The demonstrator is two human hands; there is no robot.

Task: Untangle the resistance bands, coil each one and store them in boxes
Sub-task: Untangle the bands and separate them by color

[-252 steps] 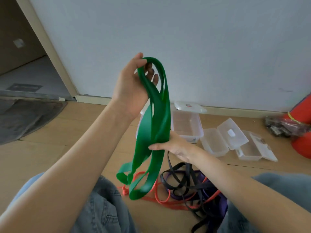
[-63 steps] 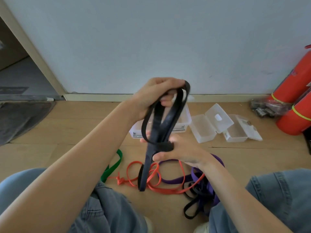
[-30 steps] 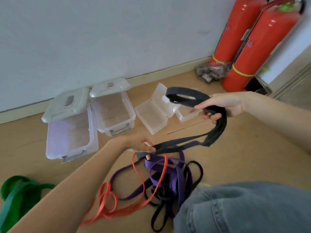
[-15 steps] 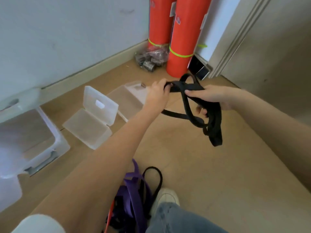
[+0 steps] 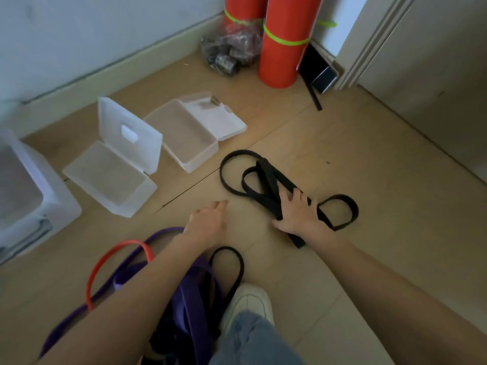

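A black resistance band point(image 5: 266, 180) lies in loose loops on the wooden floor right of centre. My right hand point(image 5: 297, 216) rests flat on top of it, fingers spread. My left hand point(image 5: 208, 222) hovers just left of the band, fingers relaxed, holding nothing. A purple band point(image 5: 189, 299), an orange band point(image 5: 110, 262) and a thinner black band point(image 5: 232, 262) lie tangled by my left forearm. Two small clear boxes point(image 5: 110, 177) point(image 5: 184, 138) stand with lids up beyond the hands.
A larger clear tub point(image 5: 31, 196) sits at the left edge. Two red fire extinguishers point(image 5: 282, 43) and a plastic bag of small items point(image 5: 232, 51) stand by the wall at the back. My white shoe point(image 5: 250, 304) and jeans are at the bottom.
Half a second ago both hands held the black band up in the air. It now lies on the floor under my right hand, and my left hand has let go.
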